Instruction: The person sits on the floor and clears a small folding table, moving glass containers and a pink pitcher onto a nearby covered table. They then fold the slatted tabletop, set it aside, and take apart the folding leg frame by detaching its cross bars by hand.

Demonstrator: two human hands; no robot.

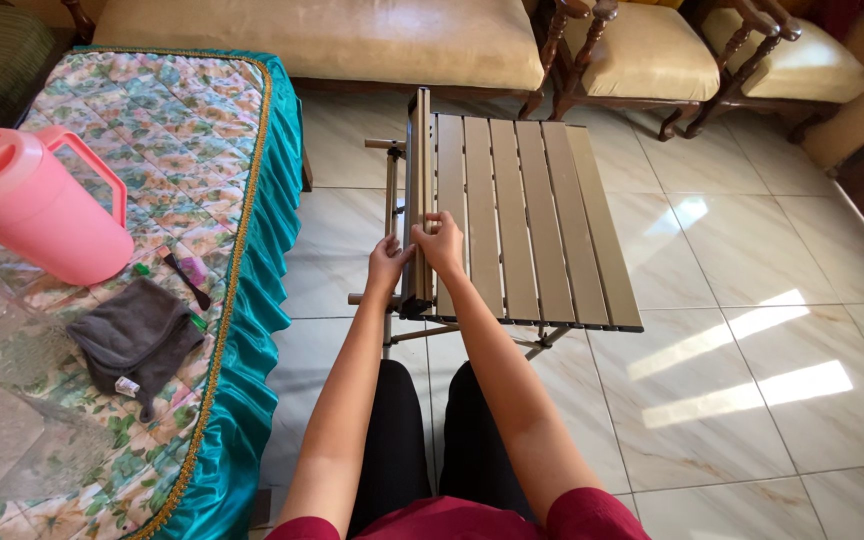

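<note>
A small folding table (pixel 542 220) with a tan slatted roll-up top stands on the tiled floor in front of me. Several slats lie flat on its frame; at the left edge a few slats (pixel 417 170) stand folded upright. My left hand (pixel 387 265) grips those upright slats from the left side. My right hand (pixel 442 240) holds them from the right, fingers on their top edge. A bare frame bar (pixel 390 200) shows to the left of the slats.
A table with a floral cloth and teal frill (pixel 252 230) stands at my left, bearing a pink jug (pixel 27 200), a grey cloth (pixel 137 335) and a small brush (pixel 187 278). Cushioned wooden seats (pixel 642 50) line the far wall.
</note>
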